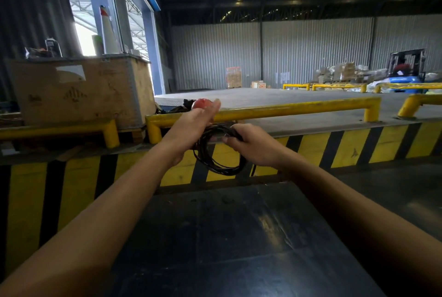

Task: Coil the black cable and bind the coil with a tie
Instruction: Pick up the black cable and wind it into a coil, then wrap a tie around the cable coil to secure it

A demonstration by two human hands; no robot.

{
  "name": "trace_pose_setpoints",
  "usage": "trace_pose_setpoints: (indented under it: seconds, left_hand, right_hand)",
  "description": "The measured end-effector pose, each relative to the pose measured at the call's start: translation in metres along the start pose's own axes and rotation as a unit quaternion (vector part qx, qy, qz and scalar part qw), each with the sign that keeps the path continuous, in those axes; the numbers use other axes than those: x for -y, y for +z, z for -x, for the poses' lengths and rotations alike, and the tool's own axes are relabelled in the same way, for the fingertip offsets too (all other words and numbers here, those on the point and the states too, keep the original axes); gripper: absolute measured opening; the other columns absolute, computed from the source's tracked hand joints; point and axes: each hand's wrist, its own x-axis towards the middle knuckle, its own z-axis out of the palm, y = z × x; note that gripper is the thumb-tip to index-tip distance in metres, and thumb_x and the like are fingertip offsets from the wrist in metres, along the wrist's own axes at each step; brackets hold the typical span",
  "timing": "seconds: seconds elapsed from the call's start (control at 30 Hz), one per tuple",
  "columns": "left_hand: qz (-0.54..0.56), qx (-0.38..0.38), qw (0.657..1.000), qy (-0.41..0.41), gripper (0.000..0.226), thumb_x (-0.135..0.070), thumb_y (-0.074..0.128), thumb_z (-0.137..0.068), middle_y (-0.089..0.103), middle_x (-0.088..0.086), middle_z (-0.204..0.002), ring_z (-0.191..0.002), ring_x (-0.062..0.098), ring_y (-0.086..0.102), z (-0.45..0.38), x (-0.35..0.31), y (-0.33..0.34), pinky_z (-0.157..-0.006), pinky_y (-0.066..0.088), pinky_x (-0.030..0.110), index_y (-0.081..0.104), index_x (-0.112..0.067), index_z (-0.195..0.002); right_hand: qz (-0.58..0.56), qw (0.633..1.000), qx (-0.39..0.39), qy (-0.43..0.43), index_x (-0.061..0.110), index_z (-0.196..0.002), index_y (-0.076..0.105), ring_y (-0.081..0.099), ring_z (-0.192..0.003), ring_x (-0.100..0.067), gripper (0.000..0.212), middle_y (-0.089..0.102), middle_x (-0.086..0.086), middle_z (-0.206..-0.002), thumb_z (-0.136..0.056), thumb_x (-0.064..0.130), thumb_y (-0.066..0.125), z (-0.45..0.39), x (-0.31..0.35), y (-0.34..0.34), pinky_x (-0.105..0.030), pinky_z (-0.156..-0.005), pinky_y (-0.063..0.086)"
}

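Observation:
The black cable (221,167) hangs as a coil of several loops between my two hands, in front of the striped dock edge. My left hand (191,126) holds the coil's upper left side, fingers stretched up and forward. A red round object (200,103) shows just behind its fingertips; I cannot tell whether the hand holds it. My right hand (251,143) grips the coil's upper right side with fingers curled around the strands. A short loose end (252,170) dangles below the right hand. No tie is visible.
A yellow guard rail (287,109) runs along the raised dock behind the hands, above a yellow-and-black striped edge (358,146). A large cardboard box (81,91) stands at the left. A dark flat surface (227,237) lies below my arms. A forklift (406,67) stands far right.

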Motion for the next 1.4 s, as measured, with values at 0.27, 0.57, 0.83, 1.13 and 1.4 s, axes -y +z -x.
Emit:
trace_pose_setpoints:
  seconds: [0.27,0.57,0.83,1.13,1.4]
  left_hand:
    - [-0.125,-0.057,0.990,0.034,0.059,-0.060,0.045,-0.087,0.053,-0.003,-0.049,-0.040,0.006,0.054,0.020,0.039,0.036,-0.042,0.049,0.028,0.062,-0.011,-0.059]
    - [0.048,0.068,0.978,-0.191,0.031,-0.034,0.055,-0.091,0.058,0.007,-0.058,-0.048,0.017,0.058,0.056,0.105,0.054,-0.051,0.052,0.032,0.066,-0.008,-0.078]
    - [-0.117,0.125,0.960,-0.222,0.049,-0.054,0.056,-0.083,0.043,0.007,-0.053,-0.050,0.021,0.046,0.151,0.188,0.106,-0.050,0.036,0.031,0.055,-0.011,-0.060]
    - [-0.197,0.081,0.930,-0.301,0.014,-0.027,0.069,-0.077,0.066,-0.003,-0.070,-0.071,0.015,0.061,0.229,0.261,0.073,-0.059,0.043,0.028,0.064,-0.017,-0.068]
    - [-0.217,0.148,0.912,-0.314,0.006,-0.027,0.068,-0.074,0.073,-0.006,-0.084,-0.082,0.011,0.065,0.235,0.270,0.057,-0.073,0.050,0.030,0.071,-0.030,-0.069]
  right_hand:
    - [-0.100,0.995,0.001,0.018,0.021,-0.088,0.064,0.059,-0.060,-0.004,0.012,0.065,0.009,-0.070,-0.089,0.031,0.059,0.029,-0.011,0.032,-0.022,-0.054,0.050]
    - [-0.054,0.988,0.014,0.147,0.017,-0.082,0.055,0.057,-0.073,-0.020,0.023,0.058,-0.002,-0.077,-0.098,0.030,0.043,0.098,-0.042,0.105,-0.033,-0.061,0.042]
    - [-0.065,0.966,0.178,0.178,0.004,-0.107,0.060,0.063,-0.087,-0.024,0.034,0.067,-0.014,-0.096,-0.095,0.035,0.049,0.172,-0.058,0.181,-0.039,-0.074,0.048]
    - [-0.009,0.884,0.290,0.368,0.008,-0.116,0.057,0.060,-0.106,-0.029,0.035,0.066,-0.018,-0.114,-0.089,0.029,0.059,0.275,-0.110,0.278,-0.029,-0.082,0.044]
    - [0.161,0.870,0.376,0.276,0.015,-0.122,0.054,0.053,-0.115,-0.033,0.036,0.054,-0.015,-0.126,-0.090,0.028,0.046,0.281,-0.098,0.320,-0.042,-0.099,0.037]
